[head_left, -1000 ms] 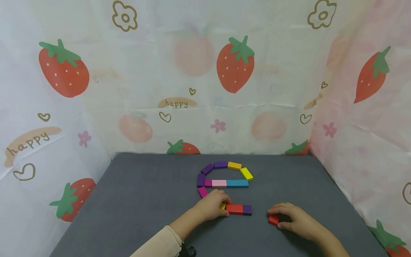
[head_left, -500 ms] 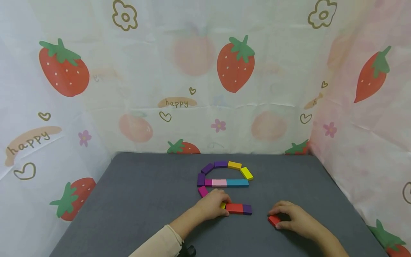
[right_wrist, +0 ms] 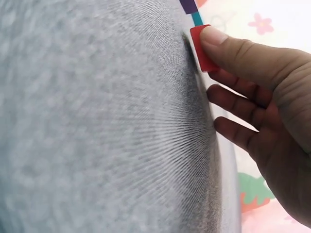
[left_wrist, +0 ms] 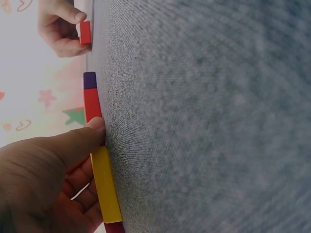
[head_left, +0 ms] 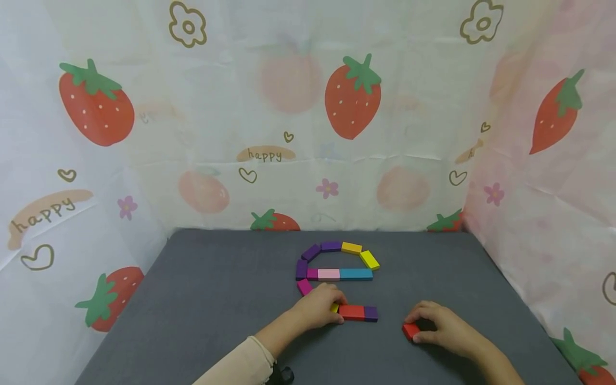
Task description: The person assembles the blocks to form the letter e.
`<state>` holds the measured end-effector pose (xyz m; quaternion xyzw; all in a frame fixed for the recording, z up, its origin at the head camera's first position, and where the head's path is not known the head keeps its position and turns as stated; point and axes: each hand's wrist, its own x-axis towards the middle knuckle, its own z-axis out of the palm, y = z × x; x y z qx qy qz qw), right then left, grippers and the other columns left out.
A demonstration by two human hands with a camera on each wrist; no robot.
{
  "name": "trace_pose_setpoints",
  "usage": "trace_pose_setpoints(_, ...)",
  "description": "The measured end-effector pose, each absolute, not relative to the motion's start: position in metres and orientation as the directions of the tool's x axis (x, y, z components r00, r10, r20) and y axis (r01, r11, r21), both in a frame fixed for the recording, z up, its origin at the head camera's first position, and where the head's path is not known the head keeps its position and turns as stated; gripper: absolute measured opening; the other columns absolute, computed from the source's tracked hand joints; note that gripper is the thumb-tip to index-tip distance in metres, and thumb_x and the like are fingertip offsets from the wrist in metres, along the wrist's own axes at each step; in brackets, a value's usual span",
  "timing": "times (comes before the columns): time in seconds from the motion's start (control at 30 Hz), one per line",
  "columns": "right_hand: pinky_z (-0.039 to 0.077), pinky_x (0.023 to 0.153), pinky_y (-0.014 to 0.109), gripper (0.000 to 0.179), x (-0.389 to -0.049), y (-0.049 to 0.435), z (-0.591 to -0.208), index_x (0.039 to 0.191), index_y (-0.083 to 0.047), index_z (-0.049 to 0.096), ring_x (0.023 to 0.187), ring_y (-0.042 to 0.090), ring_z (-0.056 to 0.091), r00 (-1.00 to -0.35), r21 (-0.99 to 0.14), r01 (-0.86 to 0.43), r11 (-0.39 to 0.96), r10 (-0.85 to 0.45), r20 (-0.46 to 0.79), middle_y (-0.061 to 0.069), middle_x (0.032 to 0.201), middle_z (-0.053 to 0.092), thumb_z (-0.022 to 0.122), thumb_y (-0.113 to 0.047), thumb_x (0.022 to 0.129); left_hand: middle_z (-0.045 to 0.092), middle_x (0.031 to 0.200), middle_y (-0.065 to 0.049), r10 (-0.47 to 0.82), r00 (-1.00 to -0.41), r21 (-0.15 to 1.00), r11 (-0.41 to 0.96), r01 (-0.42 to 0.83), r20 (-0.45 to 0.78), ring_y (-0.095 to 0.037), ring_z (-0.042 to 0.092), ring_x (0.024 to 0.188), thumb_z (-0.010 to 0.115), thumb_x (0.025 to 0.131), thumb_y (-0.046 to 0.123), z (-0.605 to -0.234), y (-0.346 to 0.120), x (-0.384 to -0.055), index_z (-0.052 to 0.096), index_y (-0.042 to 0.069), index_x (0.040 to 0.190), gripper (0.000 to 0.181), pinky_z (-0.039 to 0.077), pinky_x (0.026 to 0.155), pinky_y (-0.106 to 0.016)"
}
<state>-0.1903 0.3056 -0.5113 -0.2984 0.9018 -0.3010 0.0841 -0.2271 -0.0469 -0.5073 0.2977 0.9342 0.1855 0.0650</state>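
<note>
My right hand (head_left: 446,330) pinches a small red block (head_left: 410,331) between thumb and fingertips, just to the right of a row of blocks. In the right wrist view the thumb lies flat along this red block (right_wrist: 203,51). My left hand (head_left: 317,308) grips the row, thumb on its near side and fingers behind it. The left wrist view has that thumb where a longer red block (left_wrist: 92,104) meets a yellow block (left_wrist: 106,187). A purple block (head_left: 370,314) ends the row on the right. Part of the row is hidden behind my left hand.
Beyond my hands, several purple and yellow blocks form an arch (head_left: 331,246). A straight bar of magenta, pink and blue blocks (head_left: 355,275) crosses beneath it. A magenta block (head_left: 305,287) slants towards my left hand. Printed cloth (head_left: 308,187) encloses the grey table (head_left: 216,278).
The red block in my right hand has turned slightly, and the right fingers have shifted a little. My left hand and the laid blocks have stayed in place.
</note>
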Motion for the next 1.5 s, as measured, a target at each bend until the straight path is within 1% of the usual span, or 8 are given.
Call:
trace_pose_setpoints(0.2,0.050,0.086,0.028,0.027,-0.192,0.301,-0.509,0.111,-0.034,0.071,0.100,0.005,0.058,-0.829,-0.591,-0.467,0.657,-0.558,0.035,-0.017,0.107,0.063,0.077,-0.048,0.088,0.065,0.102,0.012,0.577,-0.817,0.380,0.757,0.531,-0.009,-0.007,0.051,0.094,0.083,0.087,0.035,-0.509,-0.046,-0.227,0.076,0.022,0.111,0.029,0.047,0.089,-0.024)
trace_pose_setpoints(0.33,0.051,0.087,0.031,0.028,-0.194,0.297,-0.507,0.109,-0.033,0.070,0.100,0.009,0.060,-0.830,-0.577,-0.484,0.658,-0.553,0.065,-0.017,0.107,0.063,0.078,-0.048,0.087,0.064,0.101,0.012,0.574,-0.819,0.382,0.758,0.529,-0.004,-0.007,0.050,0.093,0.083,0.087,0.035,-0.509,-0.046,-0.227,0.076,0.022,0.111,0.028,0.046,0.087,-0.023)
trace_pose_setpoints(0.43,0.052,0.088,0.034,0.028,-0.196,0.293,-0.504,0.108,-0.033,0.069,0.101,0.012,0.060,-0.833,-0.580,-0.480,0.658,-0.550,0.066,-0.016,0.108,0.062,0.078,-0.048,0.087,0.064,0.100,0.012,0.571,-0.821,0.378,0.760,0.529,-0.001,-0.007,0.050,0.093,0.083,0.087,0.035,-0.510,-0.046,-0.227,0.076,0.022,0.112,0.028,0.046,0.086,-0.023)
trace_pose_setpoints(0.8,0.050,0.087,0.031,0.027,-0.205,0.280,-0.503,0.108,-0.033,0.069,0.098,0.006,0.058,-0.844,-0.564,-0.466,0.682,-0.534,0.052,-0.016,0.106,0.062,0.079,-0.046,0.086,0.066,0.101,0.010,0.587,-0.810,0.384,0.746,0.544,0.007,-0.007,0.051,0.092,0.084,0.086,0.033,-0.508,-0.046,-0.227,0.077,0.020,0.112,0.030,0.047,0.086,-0.023)
trace_pose_setpoints(1.03,0.052,0.090,0.039,0.026,-0.210,0.271,-0.504,0.107,-0.033,0.069,0.101,0.013,0.060,-0.862,-0.580,-0.424,0.696,-0.506,0.024,-0.016,0.106,0.062,0.080,-0.046,0.087,0.066,0.102,0.010,0.580,-0.814,0.382,0.751,0.539,0.009,-0.007,0.051,0.093,0.084,0.086,0.032,-0.506,-0.045,-0.224,0.077,0.021,0.112,0.029,0.047,0.087,-0.023)
trace_pose_setpoints(1.23,0.052,0.091,0.038,0.026,-0.215,0.264,-0.507,0.106,-0.032,0.070,0.101,0.011,0.058,-0.874,-0.571,-0.411,0.710,-0.485,0.026,-0.016,0.106,0.062,0.081,-0.044,0.086,0.066,0.101,0.010,0.580,-0.815,0.386,0.749,0.538,0.011,-0.007,0.050,0.091,0.084,0.086,0.031,-0.505,-0.045,-0.224,0.077,0.020,0.112,0.029,0.047,0.085,-0.023)
trace_pose_setpoints(1.5,0.051,0.089,0.038,0.026,-0.217,0.256,-0.512,0.104,-0.029,0.071,0.098,0.012,0.059,-0.877,-0.572,-0.417,0.707,-0.478,0.048,-0.013,0.105,0.064,0.082,-0.041,0.085,0.066,0.100,0.009,0.584,-0.811,0.391,0.744,0.542,0.015,-0.007,0.050,0.092,0.084,0.086,0.031,-0.505,-0.046,-0.224,0.077,0.020,0.111,0.028,0.047,0.085,-0.023)
